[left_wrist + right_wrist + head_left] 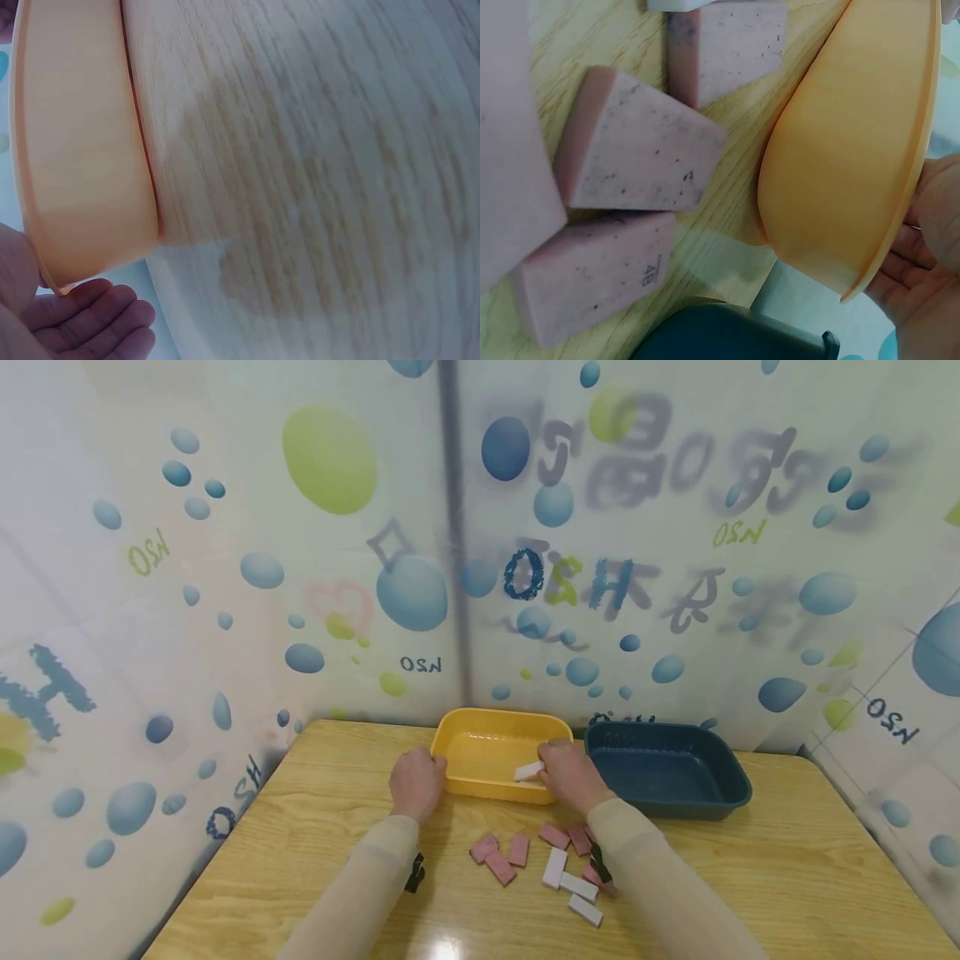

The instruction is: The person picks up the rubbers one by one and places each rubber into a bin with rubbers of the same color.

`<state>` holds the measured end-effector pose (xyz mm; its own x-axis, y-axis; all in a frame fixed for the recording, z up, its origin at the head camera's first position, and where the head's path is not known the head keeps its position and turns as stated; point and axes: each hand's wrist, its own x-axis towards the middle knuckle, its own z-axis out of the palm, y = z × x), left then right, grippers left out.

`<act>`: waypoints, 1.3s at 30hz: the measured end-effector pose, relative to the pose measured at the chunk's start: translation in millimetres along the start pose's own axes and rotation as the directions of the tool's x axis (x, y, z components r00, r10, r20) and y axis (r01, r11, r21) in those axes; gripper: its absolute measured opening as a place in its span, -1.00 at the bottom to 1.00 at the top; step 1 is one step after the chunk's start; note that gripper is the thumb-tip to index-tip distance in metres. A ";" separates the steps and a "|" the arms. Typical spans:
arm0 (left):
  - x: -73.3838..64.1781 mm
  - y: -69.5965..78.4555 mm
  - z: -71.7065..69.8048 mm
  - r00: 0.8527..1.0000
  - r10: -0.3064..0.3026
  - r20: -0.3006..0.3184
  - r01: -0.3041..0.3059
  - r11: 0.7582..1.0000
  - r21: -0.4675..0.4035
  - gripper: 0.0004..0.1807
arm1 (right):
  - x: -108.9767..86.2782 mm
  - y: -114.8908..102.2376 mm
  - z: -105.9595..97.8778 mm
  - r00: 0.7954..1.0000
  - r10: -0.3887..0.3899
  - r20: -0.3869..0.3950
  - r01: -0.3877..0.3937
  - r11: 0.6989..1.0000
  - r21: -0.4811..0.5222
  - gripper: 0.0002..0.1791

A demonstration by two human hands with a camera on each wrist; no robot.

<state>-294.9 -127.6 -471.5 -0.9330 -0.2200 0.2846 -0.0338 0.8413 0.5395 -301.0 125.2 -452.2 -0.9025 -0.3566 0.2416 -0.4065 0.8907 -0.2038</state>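
Observation:
A yellow plastic basin (480, 789) stands at the back of the wooden table. My left hand (417, 783) grips its left rim, the fingers curled under the lip in the left wrist view. At the right end my right hand (573, 772) holds the rim, with its fingers (904, 262) partly hidden behind the wall. A white block (528, 771) shows inside the basin's outline, right at the right hand. Pink speckled blocks (500, 866) and white blocks (554, 867) lie loose in front of the basin, several partly hidden by the right sleeve.
A dark blue basin (712, 810) stands close to the right of the yellow one. Behind both hangs a patterned curtain (337, 593), which also runs along the sides. The table's left edge (225, 847) slants toward the front.

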 end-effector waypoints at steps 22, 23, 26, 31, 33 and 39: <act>-0.5 1.9 -2.2 1.000 -0.002 0.009 0.002 1.000 -0.006 -0.61 | -2.6 -0.3 -4.7 0.998 0.044 0.055 -0.046 0.998 0.042 -0.72; -0.5 1.6 -1.9 1.000 -0.003 0.007 0.003 1.000 -0.006 -0.61 | -3.6 -0.4 -6.1 0.997 0.047 0.055 -0.049 0.998 0.050 -0.71; 0.1 0.7 -0.9 1.000 -0.007 0.004 0.007 1.000 -0.004 -0.62 | -6.3 -0.9 -10.8 0.997 0.053 0.059 -0.057 0.996 0.066 -0.69; 0.9 0.1 0.7 1.000 -0.013 0.001 0.013 1.000 -0.005 -0.62 | -11.0 0.3 -17.0 0.999 0.026 0.032 -0.028 0.997 0.069 -0.70; 0.9 -0.1 1.1 1.000 -0.004 -0.005 0.004 1.000 -0.007 -0.62 | -13.6 0.8 -18.8 1.000 -0.001 0.009 0.000 0.998 0.070 -0.71; 0.2 -0.2 0.5 1.000 0.011 -0.007 -0.011 1.000 -0.008 -0.62 | -20.8 -0.1 -25.6 0.998 -0.060 -0.026 0.062 0.996 0.072 -0.73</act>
<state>-295.3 -127.5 -471.9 -0.9308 -0.2143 0.2961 -0.0208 0.8398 0.5425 -278.5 139.8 -432.9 -0.8725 -0.4019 0.2780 -0.4705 0.8444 -0.2561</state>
